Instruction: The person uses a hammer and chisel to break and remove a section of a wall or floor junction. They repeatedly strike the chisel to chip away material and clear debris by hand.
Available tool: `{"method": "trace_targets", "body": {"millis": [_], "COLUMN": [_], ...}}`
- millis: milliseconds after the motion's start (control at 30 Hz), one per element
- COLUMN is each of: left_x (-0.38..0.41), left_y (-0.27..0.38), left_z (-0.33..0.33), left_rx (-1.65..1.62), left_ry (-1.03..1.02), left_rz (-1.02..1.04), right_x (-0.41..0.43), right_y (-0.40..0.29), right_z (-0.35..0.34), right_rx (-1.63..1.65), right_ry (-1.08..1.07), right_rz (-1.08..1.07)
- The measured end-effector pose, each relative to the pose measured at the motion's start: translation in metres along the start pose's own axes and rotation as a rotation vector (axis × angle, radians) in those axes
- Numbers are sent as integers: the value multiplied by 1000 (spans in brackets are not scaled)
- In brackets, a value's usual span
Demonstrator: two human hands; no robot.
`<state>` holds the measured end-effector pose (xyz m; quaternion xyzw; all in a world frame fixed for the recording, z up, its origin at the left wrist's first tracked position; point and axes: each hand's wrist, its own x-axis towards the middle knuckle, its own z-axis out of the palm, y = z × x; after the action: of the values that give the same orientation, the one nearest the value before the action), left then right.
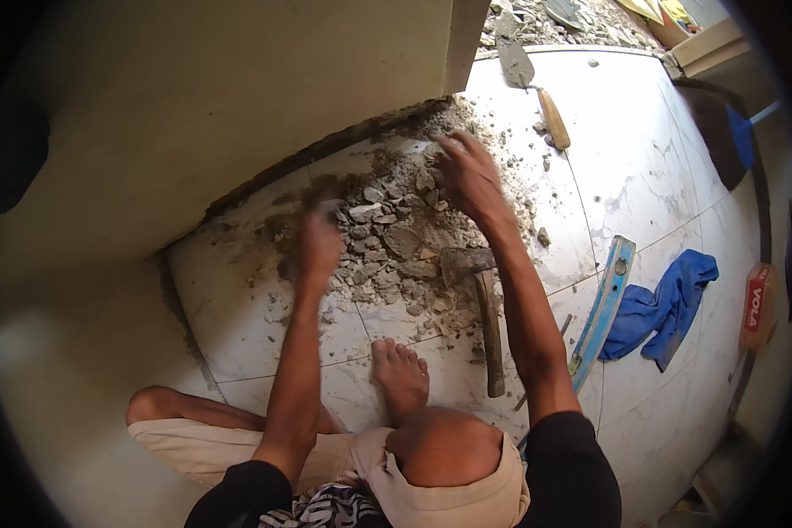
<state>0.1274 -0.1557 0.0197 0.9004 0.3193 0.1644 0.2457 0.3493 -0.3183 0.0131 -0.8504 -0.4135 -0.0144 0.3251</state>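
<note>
A heap of broken mortar and stone rubble lies on marble-patterned floor tiles before me. My left hand, blurred, is over the heap's left side; whether it holds anything cannot be made out. My right hand reaches to the heap's upper edge by the wall corner, fingers bent downward, with their grip unclear. Below it, a hatchet with a wooden handle rests with its head on the rubble. A pointing trowel with a wooden handle lies beyond my right hand.
At right lie a blue spirit level, a blue cloth and a thin metal rod. A clear container with a red label stands by the right wall. The left wall borders the heap; more rubble covers the ground past the doorway.
</note>
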Motion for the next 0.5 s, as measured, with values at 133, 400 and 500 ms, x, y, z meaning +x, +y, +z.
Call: {"method": "trace_targets", "body": {"millis": [133,400,500], "left_x": [-49,-77,-72], "left_y": [-89,-46,-13], "left_z": [-59,-45,-41], "left_rx": [218,-193,-627], "left_ry": [84,-113,-242], "left_rz": [-333,-449,-553], "right_x": [41,19,29], "right_y": [8,5,5], "right_z": [55,47,34], "right_rx": [-193,-174,-159], "right_ry": [-139,-12,141], "right_rz": [-381,103,33]}}
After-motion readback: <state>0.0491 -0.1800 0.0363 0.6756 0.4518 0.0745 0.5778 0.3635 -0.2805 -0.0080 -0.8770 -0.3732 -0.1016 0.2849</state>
